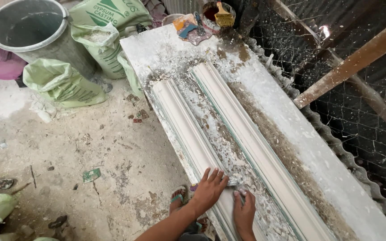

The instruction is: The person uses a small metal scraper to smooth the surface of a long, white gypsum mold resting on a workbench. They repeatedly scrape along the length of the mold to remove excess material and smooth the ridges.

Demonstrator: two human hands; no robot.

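Two long white plaster mouldings lie side by side on a plaster-caked workbench: a left moulding and a right moulding. My left hand rests flat, fingers spread, on the near part of the left moulding. My right hand is closed around a small metal scraper, whose blade lies in the crumbly gap between the two mouldings. Plaster chips cover that gap.
A grey bucket and green plaster sacks stand on the dusty floor at the back left. A pot with a brush sits at the bench's far end. Wire mesh and a wooden beam run along the right. My sandalled foot is below the bench edge.
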